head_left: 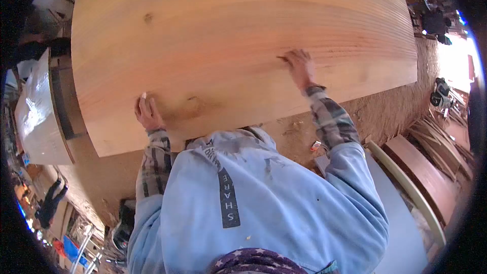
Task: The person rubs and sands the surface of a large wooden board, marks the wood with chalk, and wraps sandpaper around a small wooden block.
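A large pale wooden panel (228, 35) with flowing grain and a few knots spreads before me. My left hand (148, 115) rests on the panel near its front left edge, fingers apart, with a small white patch at one fingertip; I cannot tell whether that is tape or something else. Farther right and higher on the wood is my right hand (300, 67), slightly blurred, its fingers bent and close together. A thin brown tip sticks out to the left of these fingers; what it belongs to is unclear.
A shiny wrapped panel (43, 114) stands at the left. Boards (421, 175) and wood strips (439, 144) lie at the lower right on a dusty floor (385, 109). Another person (50, 203) is at the far left. A small orange-and-white packet (315, 146) lies near my right sleeve.
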A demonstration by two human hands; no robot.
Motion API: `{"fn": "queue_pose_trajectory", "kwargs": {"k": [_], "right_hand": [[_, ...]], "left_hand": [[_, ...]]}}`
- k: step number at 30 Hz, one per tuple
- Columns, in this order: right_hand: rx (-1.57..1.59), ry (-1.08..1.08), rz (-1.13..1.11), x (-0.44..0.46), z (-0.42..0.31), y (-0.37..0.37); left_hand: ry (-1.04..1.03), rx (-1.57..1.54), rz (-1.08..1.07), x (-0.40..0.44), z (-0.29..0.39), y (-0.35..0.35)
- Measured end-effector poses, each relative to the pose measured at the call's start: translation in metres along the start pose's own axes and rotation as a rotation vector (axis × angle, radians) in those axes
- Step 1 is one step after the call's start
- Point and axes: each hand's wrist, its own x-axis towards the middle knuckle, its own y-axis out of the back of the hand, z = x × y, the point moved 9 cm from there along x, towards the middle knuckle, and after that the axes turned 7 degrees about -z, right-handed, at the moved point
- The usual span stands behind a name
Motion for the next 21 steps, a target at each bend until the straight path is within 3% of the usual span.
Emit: {"fn": "queue_pose_trajectory", "kwargs": {"k": [1, 3, 6, 8, 10, 11, 12, 14, 17, 18, 20, 21], "right_hand": [[0.007, 0.012, -0.019, 0.004, -0.003, -0.013], [0.116, 0.236, 0.016, 0.006, -0.025, -0.022], [0.065, 0.255, 0.002, -0.009, 0.039, -0.028], [0.021, 0.123, -0.027, -0.015, 0.104, -0.017], [0.007, 0.15, -0.07, -0.019, 0.101, -0.024], [-0.007, 0.18, -0.112, -0.014, 0.09, -0.031], [0.019, 0.328, 0.002, -0.007, 0.042, -0.038], [0.226, 0.392, 0.051, 0.005, -0.047, -0.093], [0.223, 0.558, -0.23, 0.051, -0.217, -0.126], [0.247, 0.594, -0.288, 0.062, -0.242, -0.131], [0.307, 0.565, -0.249, 0.053, -0.207, -0.143], [0.365, 0.547, -0.211, 0.047, -0.178, -0.144]], "left_hand": [[0.02, 0.011, -0.003, -0.004, 0.006, -0.007], [-0.011, 0.244, 0.012, -0.009, 0.021, -0.018], [0.038, 0.276, -0.052, -0.01, 0.018, -0.027], [0.056, 0.304, -0.04, -0.009, 0.019, -0.032], [0.077, 0.335, -0.017, -0.005, 0.018, -0.032], [0.089, 0.349, -0.009, -0.004, 0.016, -0.034], [0.102, 0.371, -0.01, -0.007, 0.012, -0.033], [0.097, 0.375, -0.006, -0.006, 0.008, -0.033], [0.045, 0.364, -0.008, -0.015, -0.001, -0.028], [-0.008, 0.345, -0.003, -0.012, -0.001, -0.03], [-0.069, 0.313, -0.001, -0.011, -0.012, -0.029], [0.039, 0.389, -0.003, -0.016, -0.038, -0.027]]}}
